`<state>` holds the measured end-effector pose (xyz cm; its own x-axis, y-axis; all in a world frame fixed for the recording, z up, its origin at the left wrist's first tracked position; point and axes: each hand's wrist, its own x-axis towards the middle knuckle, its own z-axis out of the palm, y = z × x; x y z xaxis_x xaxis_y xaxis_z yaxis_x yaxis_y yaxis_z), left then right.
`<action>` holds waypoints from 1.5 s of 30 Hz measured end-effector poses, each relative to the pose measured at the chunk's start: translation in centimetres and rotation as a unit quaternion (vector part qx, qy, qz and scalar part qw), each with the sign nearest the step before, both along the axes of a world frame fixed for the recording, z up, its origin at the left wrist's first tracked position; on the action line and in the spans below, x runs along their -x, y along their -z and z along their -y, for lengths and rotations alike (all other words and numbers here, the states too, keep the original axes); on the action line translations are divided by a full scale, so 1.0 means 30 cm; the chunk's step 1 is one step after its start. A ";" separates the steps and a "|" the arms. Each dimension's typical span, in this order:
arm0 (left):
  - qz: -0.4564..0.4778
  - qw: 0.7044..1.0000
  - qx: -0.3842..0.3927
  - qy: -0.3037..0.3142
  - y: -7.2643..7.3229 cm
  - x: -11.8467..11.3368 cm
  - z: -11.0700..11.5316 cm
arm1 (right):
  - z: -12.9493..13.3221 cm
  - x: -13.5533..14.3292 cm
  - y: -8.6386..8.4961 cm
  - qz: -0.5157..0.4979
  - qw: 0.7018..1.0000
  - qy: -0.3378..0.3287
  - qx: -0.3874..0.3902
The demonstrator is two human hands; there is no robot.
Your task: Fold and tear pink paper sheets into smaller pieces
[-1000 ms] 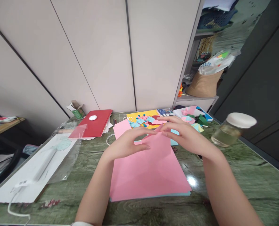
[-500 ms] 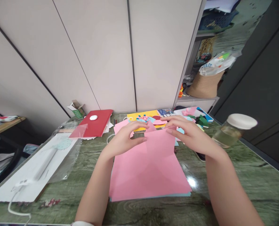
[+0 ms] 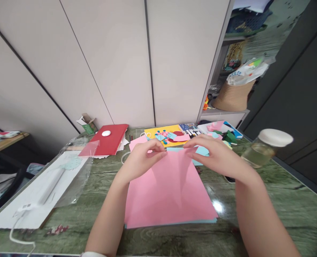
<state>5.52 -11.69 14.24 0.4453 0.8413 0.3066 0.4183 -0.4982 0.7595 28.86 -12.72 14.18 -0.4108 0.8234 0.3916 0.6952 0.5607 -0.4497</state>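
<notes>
A large pink sheet of paper [image 3: 166,200] lies in front of me, with light-blue paper [image 3: 198,221] showing along its near edge. My left hand [image 3: 147,155] pinches the sheet's far edge between thumb and fingers. Close beside it, my right hand [image 3: 210,150] grips the same edge further right. The far part of the sheet is lifted a little, and a soft crease runs down it between the hands. More light-blue paper shows just behind the pink edge and by my right fingers.
Behind the hands are yellow paper [image 3: 175,129] with small pink and blue pieces, and several markers [image 3: 193,132]. A red folder [image 3: 108,139] lies back left, a plastic sleeve [image 3: 80,178] left. A lidded jar [image 3: 265,148] stands right, near green scraps [image 3: 230,137].
The folded-over far part of the pink sheet has opened out, uncovering light-blue paper and the markers behind. Both hands now pinch the far edge, where the fingers were further apart before.
</notes>
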 end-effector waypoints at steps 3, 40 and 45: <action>-0.018 1.000 -0.004 0.003 -0.004 -0.005 0.007 | 0.018 0.024 -0.006 0.010 1.000 -0.024 0.015; -0.117 0.990 -0.063 0.041 -0.019 -0.031 0.046 | 0.068 0.107 -0.016 0.062 0.996 -0.030 -0.054; -0.129 0.988 -0.071 0.043 -0.024 -0.029 0.055 | 0.079 0.115 -0.023 0.086 0.994 -0.026 -0.055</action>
